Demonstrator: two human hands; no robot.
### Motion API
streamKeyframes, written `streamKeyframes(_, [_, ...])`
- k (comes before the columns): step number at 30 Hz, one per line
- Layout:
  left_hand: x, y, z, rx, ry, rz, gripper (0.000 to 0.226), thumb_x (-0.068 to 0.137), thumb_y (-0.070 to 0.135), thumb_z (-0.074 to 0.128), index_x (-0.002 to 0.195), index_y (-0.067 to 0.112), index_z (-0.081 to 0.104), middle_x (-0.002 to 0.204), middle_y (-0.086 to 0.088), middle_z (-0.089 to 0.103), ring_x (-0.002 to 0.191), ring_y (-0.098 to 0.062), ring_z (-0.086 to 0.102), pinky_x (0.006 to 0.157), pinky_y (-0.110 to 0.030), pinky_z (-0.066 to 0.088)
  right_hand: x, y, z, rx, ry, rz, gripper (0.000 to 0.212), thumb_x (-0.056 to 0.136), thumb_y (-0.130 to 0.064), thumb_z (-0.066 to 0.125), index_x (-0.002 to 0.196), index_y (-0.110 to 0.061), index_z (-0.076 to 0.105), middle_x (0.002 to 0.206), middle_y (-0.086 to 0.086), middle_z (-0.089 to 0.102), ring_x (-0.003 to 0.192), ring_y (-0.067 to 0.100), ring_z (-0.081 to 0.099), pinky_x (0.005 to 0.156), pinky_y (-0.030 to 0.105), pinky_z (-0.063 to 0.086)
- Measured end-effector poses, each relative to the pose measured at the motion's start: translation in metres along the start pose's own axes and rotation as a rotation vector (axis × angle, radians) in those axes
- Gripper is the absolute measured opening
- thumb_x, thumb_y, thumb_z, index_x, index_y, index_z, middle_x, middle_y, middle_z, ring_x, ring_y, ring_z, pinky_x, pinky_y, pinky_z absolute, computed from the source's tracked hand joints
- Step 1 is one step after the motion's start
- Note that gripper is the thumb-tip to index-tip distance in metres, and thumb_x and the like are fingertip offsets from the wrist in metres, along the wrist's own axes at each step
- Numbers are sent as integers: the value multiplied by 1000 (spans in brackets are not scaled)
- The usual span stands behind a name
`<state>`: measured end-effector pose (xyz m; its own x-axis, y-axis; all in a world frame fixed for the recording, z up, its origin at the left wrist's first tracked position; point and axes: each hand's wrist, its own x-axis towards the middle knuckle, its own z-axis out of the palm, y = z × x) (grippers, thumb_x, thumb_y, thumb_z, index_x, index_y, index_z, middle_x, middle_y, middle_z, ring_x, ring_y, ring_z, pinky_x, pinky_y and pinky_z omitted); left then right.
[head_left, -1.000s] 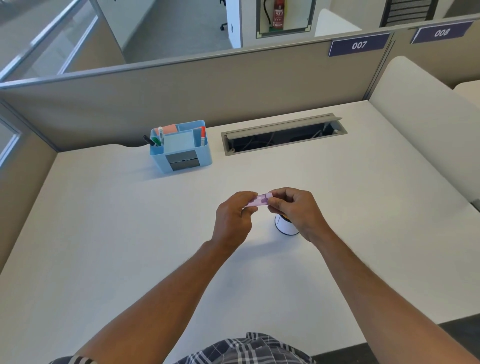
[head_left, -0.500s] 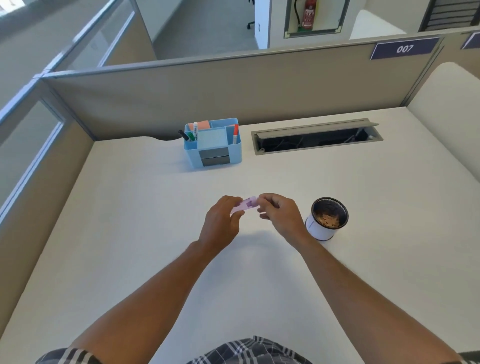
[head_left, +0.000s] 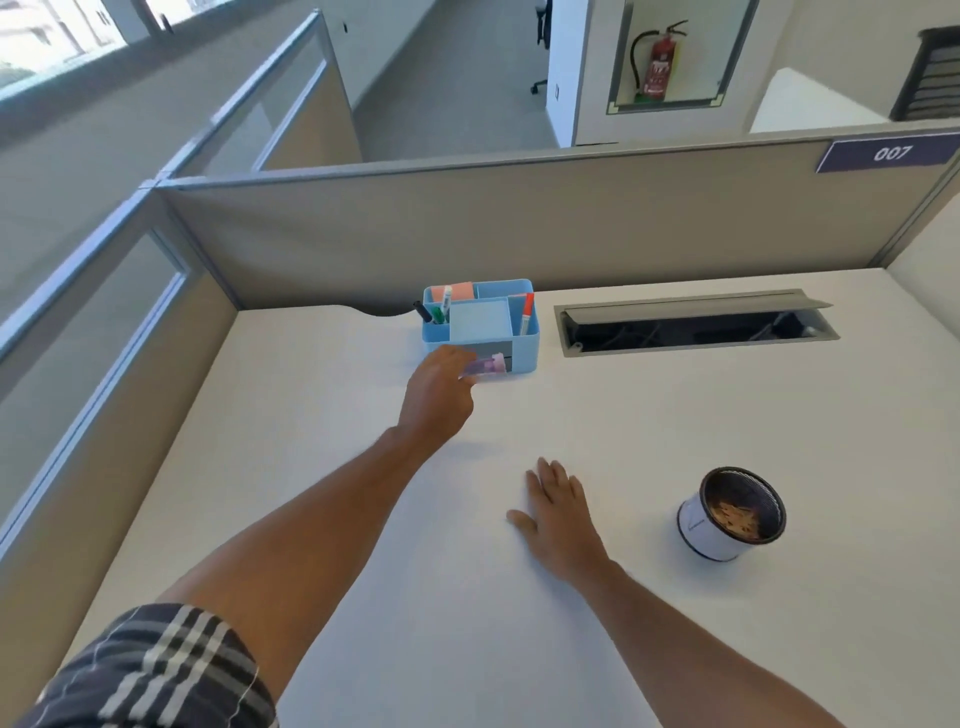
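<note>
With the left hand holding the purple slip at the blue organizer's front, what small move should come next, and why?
Probably ease the purple slip forward into the grey front opening of the blue organizer: the left hand pinches it right at that opening.

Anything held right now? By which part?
Left hand pinches the folded purple paper by its left end, at the blue organizer; right hand rests flat on the desk, empty.

The left hand (head_left: 439, 387) carried the purple paper (head_left: 485, 368) to the blue organizer (head_left: 524, 348); the right hand (head_left: 558, 514) let go.
</note>
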<state>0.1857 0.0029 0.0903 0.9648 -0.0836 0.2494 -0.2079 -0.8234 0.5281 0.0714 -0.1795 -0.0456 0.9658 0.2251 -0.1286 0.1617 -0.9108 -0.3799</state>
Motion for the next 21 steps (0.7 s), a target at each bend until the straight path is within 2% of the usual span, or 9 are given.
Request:
streamKeyframes(3, [30,-6,-2,55,-9,33,33,89,2,66,121,10,64,125,-9,65,113,-25,58,88,-34,54,-5,2,11,-57,93,-27,64,105,-45,42,149,1,44,161,26,34,151,41,28,123,51,18])
streamKeyframes(7, [62,-13,6,93,-36,45,26,93,3,61,118,9,65,123,-11,66,110,-27,58,85,-39,57,-6,1,14,-92,158,-38,65,102,-46,35,145,0,51,157,24,42,147,39,37,119,48,17])
streamKeyframes(10, [79,-18,15,87,-60,1,33,92,1,60,124,8,62,128,-13,64,114,-30,58,91,-40,56,-5,3,15,-107,160,-42,64,102,-45,36,146,-1,50,158,22,42,148,37,36,118,48,17])
streamKeyframes(14, [93,-21,28,67,-88,-32,32,92,0,60,123,7,63,125,-14,65,113,-30,59,96,-39,53,-6,5,17,-112,159,-44,63,102,-45,38,146,-2,51,158,21,43,148,36,37,118,49,19])
streamKeyframes(21, [106,-29,46,-11,-89,-108,27,92,-1,61,117,6,65,117,-16,67,107,-31,62,92,-42,56,-5,7,20,-120,159,-43,62,102,-47,39,147,-4,51,159,19,42,149,35,36,119,47,18])
